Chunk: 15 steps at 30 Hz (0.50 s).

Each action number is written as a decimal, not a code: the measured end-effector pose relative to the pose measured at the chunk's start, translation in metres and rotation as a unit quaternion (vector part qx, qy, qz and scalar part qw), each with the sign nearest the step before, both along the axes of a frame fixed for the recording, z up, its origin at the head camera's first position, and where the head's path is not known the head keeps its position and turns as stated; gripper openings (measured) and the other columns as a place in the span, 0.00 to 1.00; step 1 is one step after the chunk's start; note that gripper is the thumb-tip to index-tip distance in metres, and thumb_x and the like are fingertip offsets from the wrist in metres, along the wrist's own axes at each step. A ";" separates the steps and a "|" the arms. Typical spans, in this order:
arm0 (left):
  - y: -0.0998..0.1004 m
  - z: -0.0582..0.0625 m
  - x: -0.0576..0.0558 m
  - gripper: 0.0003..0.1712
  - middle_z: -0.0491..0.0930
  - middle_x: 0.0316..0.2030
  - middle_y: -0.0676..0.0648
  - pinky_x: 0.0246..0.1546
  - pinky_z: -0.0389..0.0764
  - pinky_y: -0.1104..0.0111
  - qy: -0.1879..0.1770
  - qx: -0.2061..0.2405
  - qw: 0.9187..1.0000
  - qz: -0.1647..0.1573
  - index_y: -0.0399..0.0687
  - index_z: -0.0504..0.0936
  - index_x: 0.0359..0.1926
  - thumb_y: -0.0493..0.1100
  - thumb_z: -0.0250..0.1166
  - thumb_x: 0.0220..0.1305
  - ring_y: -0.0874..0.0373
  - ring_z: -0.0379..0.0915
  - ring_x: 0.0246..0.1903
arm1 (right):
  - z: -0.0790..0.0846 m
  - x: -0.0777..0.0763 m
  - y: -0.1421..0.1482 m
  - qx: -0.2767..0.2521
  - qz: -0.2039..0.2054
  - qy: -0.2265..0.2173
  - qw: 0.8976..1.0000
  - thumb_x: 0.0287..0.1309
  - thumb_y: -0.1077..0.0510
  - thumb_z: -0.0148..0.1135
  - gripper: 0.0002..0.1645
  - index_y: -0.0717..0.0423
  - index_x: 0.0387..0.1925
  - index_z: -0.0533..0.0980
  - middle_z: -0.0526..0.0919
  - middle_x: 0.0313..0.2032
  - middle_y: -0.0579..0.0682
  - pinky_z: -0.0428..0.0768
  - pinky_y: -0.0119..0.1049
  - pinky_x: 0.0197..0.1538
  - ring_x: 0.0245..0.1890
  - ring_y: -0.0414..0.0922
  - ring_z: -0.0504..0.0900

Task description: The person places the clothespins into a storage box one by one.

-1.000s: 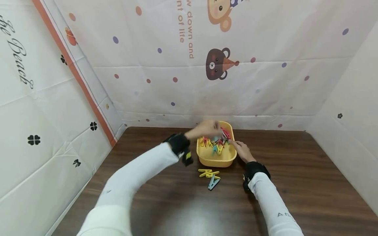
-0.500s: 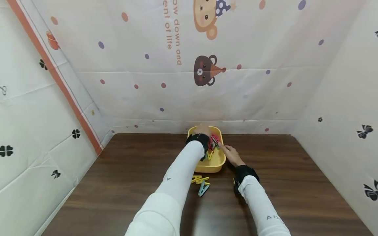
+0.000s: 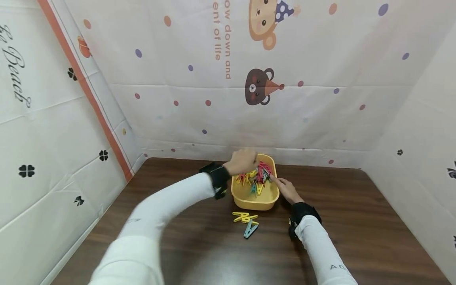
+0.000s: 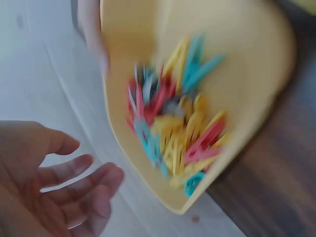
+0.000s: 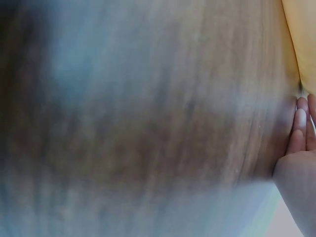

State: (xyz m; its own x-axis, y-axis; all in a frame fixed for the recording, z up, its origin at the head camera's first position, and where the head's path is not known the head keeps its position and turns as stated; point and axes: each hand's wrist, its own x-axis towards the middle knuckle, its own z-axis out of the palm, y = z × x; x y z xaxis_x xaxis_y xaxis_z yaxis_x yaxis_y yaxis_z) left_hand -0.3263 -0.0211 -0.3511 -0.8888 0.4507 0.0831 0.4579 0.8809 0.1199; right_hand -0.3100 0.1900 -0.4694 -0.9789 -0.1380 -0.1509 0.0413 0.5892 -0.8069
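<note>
A yellow plastic basket (image 3: 253, 204) stands at the back of the table, holding a heap of clothespins (image 4: 170, 143) in red, yellow, teal and grey. Over its back left rim, my left hand (image 3: 244, 161) hovers; the left wrist view shows this hand (image 4: 64, 182) with loosely bent fingers and nothing in them. My right hand (image 3: 287, 190) lies along the basket's right side, fingertips at the rim. Seen from the right wrist, its fingers (image 5: 299, 121) are fairly straight against the basket wall (image 5: 302, 44). In front of the basket lie yellow clothespins (image 3: 245, 217) and a teal clothespin (image 3: 250, 229).
The dark wooden table (image 3: 199, 245) reaches back to a printed cloth wall (image 3: 178, 118) close behind the basket. More cloth hangs along the left and right sides. Both wrists carry black straps (image 3: 218, 178).
My left hand went down into the basket among the clothespins, then rose and moved back to its left rim. My right hand stays at the basket's right side. The head view shifted slightly.
</note>
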 end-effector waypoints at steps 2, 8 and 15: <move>-0.016 -0.007 0.034 0.15 0.63 0.17 0.55 0.18 0.59 0.75 0.035 0.020 0.996 -0.081 0.51 0.72 0.25 0.44 0.59 0.73 0.64 0.58 0.17 | 0.000 0.000 0.000 -0.003 0.003 -0.006 1.000 0.63 0.17 0.37 0.67 0.72 0.76 0.55 0.55 0.75 0.75 0.56 0.65 0.75 0.76 0.71 0.53; -0.055 -0.071 0.117 0.14 0.82 0.47 0.53 0.37 0.76 0.80 0.106 -0.079 0.949 -0.285 0.51 0.80 0.54 0.48 0.64 0.70 0.65 0.77 0.42 | -0.004 -0.003 -0.001 -0.007 -0.003 -0.025 1.000 0.72 0.26 0.37 0.58 0.72 0.77 0.51 0.53 0.76 0.73 0.53 0.62 0.77 0.77 0.68 0.52; -0.061 -0.104 0.144 0.25 0.71 0.68 0.49 0.64 0.74 0.66 0.061 -0.143 0.928 -0.337 0.55 0.74 0.69 0.53 0.58 0.75 0.59 0.68 0.66 | -0.003 -0.004 -0.004 0.001 -0.003 -0.025 1.000 0.73 0.27 0.36 0.57 0.72 0.77 0.50 0.53 0.76 0.73 0.53 0.62 0.77 0.77 0.68 0.52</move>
